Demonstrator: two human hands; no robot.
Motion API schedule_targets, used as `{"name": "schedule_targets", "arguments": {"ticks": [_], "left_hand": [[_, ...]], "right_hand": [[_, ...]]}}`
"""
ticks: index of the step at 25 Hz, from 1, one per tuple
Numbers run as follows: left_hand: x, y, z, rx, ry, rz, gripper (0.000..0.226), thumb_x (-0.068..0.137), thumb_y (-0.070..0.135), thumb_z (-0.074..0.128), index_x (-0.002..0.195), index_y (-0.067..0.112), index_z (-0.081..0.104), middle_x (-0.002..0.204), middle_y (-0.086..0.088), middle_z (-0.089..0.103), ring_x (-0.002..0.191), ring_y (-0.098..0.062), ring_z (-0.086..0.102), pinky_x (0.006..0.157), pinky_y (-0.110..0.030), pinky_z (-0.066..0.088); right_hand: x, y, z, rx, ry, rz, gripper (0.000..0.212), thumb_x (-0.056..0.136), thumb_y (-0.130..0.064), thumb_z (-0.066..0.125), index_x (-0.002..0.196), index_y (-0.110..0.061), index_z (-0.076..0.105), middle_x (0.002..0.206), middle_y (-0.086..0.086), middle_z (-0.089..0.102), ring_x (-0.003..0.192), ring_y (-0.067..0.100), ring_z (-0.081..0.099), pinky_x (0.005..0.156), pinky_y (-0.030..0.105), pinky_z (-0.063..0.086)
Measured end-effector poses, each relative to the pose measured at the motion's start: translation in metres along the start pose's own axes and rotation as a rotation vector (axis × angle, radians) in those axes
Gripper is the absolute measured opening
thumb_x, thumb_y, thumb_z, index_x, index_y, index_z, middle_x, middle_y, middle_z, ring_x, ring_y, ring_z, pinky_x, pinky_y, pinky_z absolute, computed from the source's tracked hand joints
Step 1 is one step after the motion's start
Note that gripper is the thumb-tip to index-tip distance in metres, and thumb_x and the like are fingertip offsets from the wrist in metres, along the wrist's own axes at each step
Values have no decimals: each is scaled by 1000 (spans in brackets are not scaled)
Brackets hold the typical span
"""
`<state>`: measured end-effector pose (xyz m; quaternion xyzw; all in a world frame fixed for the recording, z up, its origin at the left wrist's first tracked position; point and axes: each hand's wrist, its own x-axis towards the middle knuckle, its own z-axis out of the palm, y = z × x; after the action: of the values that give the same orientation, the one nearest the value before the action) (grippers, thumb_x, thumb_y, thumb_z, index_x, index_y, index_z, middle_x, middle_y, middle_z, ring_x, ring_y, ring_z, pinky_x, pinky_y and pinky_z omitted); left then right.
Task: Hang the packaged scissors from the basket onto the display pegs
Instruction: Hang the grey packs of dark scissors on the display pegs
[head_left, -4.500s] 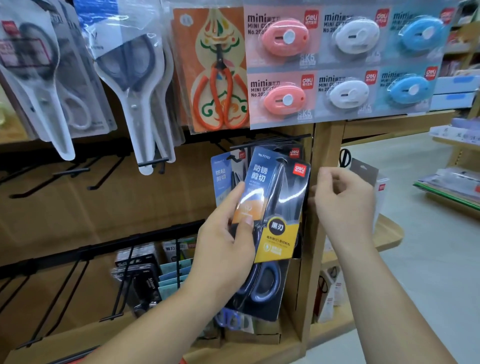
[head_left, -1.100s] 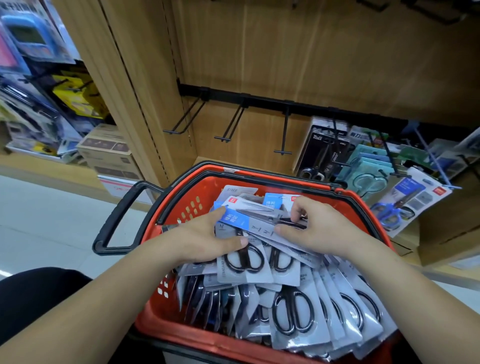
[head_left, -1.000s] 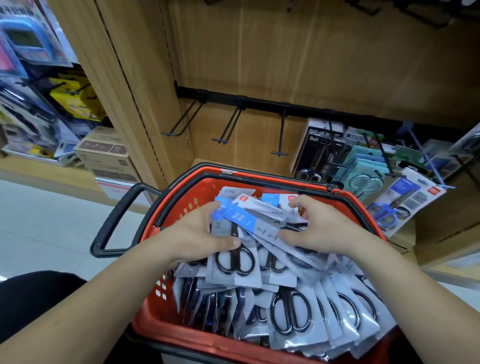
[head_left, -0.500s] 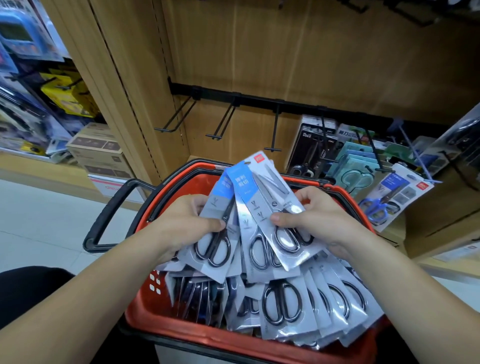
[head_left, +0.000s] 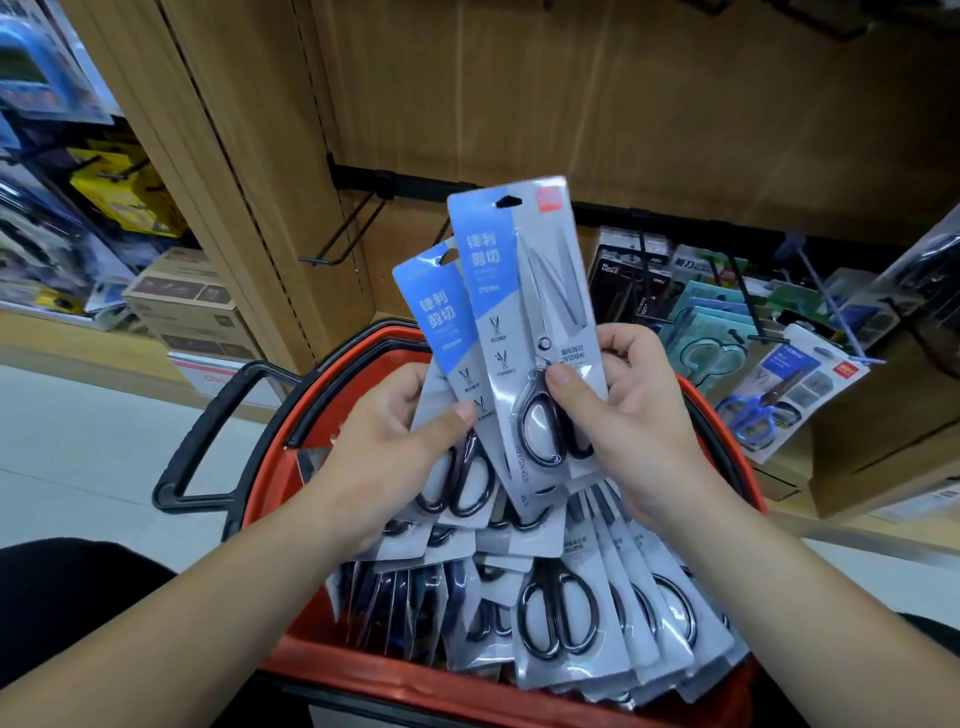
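Two packaged scissors held fanned upright above red basket (head_left: 270, 483), head view. Left hand (head_left: 384, 447) grips rear pack (head_left: 436, 312), thumb curled across card. Right hand (head_left: 634, 415) pinches front pack (head_left: 519, 291) at black handles, thumb on plastic. More packs (head_left: 561, 613) heaped in basket. Empty black peg (head_left: 337, 244) on wooden panel behind.

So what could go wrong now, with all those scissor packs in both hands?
1. The left hand grips a fanned bunch of packs; one might slip and drop back into the basket.
2. The right hand pinches the front pack low, by the scissor handles, so its top hole may wobble and miss the empty peg.
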<state>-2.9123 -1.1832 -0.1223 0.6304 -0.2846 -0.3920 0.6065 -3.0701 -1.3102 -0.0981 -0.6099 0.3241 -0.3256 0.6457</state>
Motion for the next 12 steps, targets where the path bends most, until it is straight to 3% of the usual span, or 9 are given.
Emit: {"name": "schedule_targets", "arguments": {"ticks": [5, 7, 10, 12], "left_hand": [[0, 6, 5, -156, 32, 37, 26, 99, 6, 65, 125, 8, 66, 117, -13, 79, 110, -33, 76, 99, -49, 58], [2, 7, 6, -214, 90, 12, 26, 100, 4, 64, 125, 7, 67, 115, -16, 79, 108, -37, 76, 98, -52, 58], [7, 11, 2, -207, 127, 6, 28, 104, 1, 56, 126, 12, 69, 116, -13, 79, 109, -35, 76, 97, -52, 58], [9, 17, -3, -181, 105, 31, 34, 107, -1, 51, 130, 17, 68, 119, -9, 79, 111, -30, 76, 101, -52, 56]], "right_hand": [[-5, 8, 8, -94, 0, -70, 58, 99, -19, 71, 148, -32, 43, 124, -4, 74, 116, 9, 70, 99, 39, 58], [-6, 10, 11, -98, 11, -52, 55, 96, -18, 75, 144, -30, 51, 117, -3, 75, 109, 9, 73, 95, 37, 61], [-5, 12, 11, -56, 57, -37, 45, 91, -14, 80, 129, -24, 59, 111, 2, 77, 105, 16, 75, 95, 47, 61], [-5, 10, 10, -25, 80, -85, 42, 92, -8, 77, 126, -22, 56, 114, 2, 77, 108, 17, 74, 95, 42, 60]]}}
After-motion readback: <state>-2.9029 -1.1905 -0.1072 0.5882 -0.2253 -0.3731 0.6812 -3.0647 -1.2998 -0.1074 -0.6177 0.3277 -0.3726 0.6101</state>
